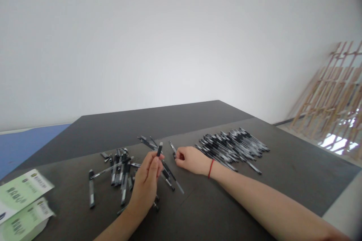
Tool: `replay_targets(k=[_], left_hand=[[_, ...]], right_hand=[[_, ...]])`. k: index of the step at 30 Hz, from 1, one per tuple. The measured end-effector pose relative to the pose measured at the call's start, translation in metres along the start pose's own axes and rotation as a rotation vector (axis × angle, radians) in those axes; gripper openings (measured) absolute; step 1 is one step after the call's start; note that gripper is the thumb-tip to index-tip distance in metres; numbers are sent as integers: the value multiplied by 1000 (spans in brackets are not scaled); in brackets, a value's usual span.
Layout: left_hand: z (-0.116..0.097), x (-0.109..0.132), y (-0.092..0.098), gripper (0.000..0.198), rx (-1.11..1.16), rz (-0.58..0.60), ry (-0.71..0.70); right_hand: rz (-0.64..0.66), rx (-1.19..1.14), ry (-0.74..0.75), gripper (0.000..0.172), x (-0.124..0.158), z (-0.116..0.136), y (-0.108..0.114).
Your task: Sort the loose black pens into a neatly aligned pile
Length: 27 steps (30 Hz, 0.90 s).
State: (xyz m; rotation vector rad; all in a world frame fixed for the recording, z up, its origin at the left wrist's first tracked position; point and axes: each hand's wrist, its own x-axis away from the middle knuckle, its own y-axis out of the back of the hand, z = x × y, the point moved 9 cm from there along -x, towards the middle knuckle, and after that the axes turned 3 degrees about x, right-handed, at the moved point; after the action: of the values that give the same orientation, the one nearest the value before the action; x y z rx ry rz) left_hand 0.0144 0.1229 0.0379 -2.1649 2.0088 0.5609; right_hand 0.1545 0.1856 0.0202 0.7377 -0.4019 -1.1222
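My left hand (146, 179) is closed around a pen part with a black upper section (160, 149), held upright; its lower portion is hidden by my fingers. Just to the right, my right hand (190, 160) is closed in a pinch on a slim, clear-and-black pen (172, 146) that angles up and left from the fingertips. Beneath and between my hands lie several thin pens or refills (169, 171), partly covered by my left hand. Loose dark pen parts (122, 173) are heaped left of my left hand. A row of clear-and-black pens (230, 145) lies beyond my right hand.
Green-and-white printed packets (24, 196) lie at the table's left front. The dark table (158, 118) reaches back to a white wall (181, 45). Wooden racks (333, 94) lean at the right, and a blue surface (34, 139) shows at the left.
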Motion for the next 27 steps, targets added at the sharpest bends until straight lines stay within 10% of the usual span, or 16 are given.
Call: replay_targets(k=[6,15,27], left_hand=[[6,-4,13,21,282,-122,40],[-51,60,-63,14,-379,598,-493],[-46,59,-71,17,-497,648,-584]], right_hand=[[96,410,112,19,8,17,-9],[-73,484,65,26,-2,5,-3],[57,638,384,15,-34,57,-42]])
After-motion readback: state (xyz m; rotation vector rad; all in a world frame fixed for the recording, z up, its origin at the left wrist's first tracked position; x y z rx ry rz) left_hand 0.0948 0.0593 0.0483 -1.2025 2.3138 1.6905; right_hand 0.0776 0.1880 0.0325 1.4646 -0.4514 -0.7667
